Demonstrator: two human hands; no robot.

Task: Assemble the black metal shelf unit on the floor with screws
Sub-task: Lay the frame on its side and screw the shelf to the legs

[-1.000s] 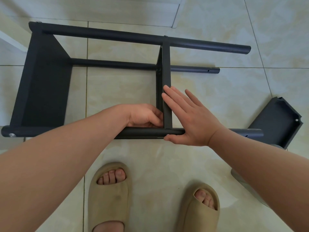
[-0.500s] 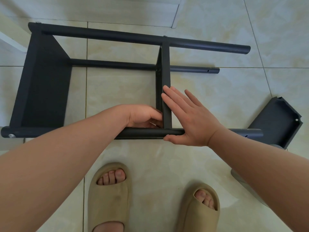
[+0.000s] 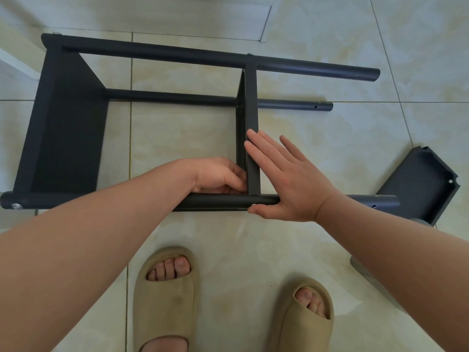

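Place: a home, seemingly
Floor: glossy beige floor tiles [image 3: 317,250]
Footwear: soft slippers [image 3: 165,308] on bare feet
Edge: white skirting [image 3: 152,11]

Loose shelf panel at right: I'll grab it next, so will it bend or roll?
The shelf panel looks like rimmed sheet metal, so probably stiff. Flat sides make rolling unlikely. It seems propped at a tilt, so it may tip.
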